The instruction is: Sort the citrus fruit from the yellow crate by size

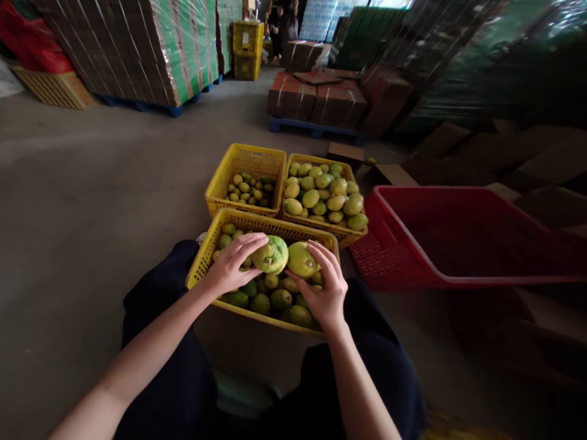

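Observation:
Over the near yellow crate (197, 264), my left hand (233, 264) grips a green-yellow lemon (271, 254) with a knobbly end toward me. My right hand (324, 286) has its fingers round a yellower lemon (302, 260), its stem end showing. The two fruits are side by side, almost touching. Beneath them the near crate holds several green and yellow lemons (280, 298), partly hidden by my hands. Just beyond it stand a left yellow crate (257, 153) with smaller lemons (245, 189) low inside and a right yellow crate (323, 160) heaped with larger yellow-green lemons (323, 181).
A large red crate (398, 226) stands at the right beside the yellow ones. Cardboard boxes (440, 146) lie behind it. Strapped cartons (316, 98) rest on a blue pallet (298, 125) farther back. A wrapped pallet stack (137, 49) stands at the far left. My knees flank the near crate.

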{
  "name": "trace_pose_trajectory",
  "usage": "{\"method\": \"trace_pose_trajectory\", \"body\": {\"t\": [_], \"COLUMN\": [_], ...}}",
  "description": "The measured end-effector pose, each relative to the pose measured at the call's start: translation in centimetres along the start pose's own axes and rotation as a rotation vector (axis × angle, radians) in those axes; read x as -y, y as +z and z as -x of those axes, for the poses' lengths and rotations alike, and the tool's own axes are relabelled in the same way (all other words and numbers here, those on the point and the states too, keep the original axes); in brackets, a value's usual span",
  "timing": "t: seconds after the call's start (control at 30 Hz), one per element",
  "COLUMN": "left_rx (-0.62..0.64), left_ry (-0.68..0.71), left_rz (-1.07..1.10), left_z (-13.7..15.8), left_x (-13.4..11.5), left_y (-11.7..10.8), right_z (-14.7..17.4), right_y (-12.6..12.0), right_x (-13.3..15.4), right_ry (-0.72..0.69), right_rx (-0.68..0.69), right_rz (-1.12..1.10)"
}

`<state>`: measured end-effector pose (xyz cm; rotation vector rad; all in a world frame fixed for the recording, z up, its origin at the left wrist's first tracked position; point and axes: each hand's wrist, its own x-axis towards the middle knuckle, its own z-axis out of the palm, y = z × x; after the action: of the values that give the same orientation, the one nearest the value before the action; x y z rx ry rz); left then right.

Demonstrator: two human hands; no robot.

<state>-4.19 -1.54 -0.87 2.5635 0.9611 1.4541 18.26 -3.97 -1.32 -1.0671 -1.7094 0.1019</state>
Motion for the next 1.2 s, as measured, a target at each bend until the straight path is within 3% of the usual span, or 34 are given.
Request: {"method": "trace_pose_trajectory", "body": {"t": [0.33, 0.57, 0.73, 0.93, 1.07, 1.2], "left_rx": [0.047, 0.094, 0.038, -0.082, -0.237, -0.348], "left_ry": [0.019, -0.099, -0.440, -0.780, -1.039, -1.265], "left_rz": [-0.020, 0.114, 0.630, 1.172, 1.423, 1.542], "left_z": [-0.3, -0.1, -0.2, -0.8, -0.8, -1.0], "left_x": [0.1, 0.3, 0.6, 0.3, 0.0, -0.1], "left_y": [-0.2, -0.2, 0.6, 1.5, 3.0, 3.5], "right_z": [0.3, 0.7, 1.2, 0.4, 0.3, 0.2], "right_y": [0.2, 0.7, 1.6, 1.2, 1.3, 1.6], "right_x": [-0.3, -0.3, -0.1, -0.1, -0.2, 0.0], "right_ry": [0.024, 0.110, 0.365, 0.598, 0.752, 0.917], "right_rx": [0.008, -0.003, -0.073, 0.012, 0.103, 0.113], "right_rz": [0.067, -0.021, -0.365, -0.663, -0.775, -0.911]}}
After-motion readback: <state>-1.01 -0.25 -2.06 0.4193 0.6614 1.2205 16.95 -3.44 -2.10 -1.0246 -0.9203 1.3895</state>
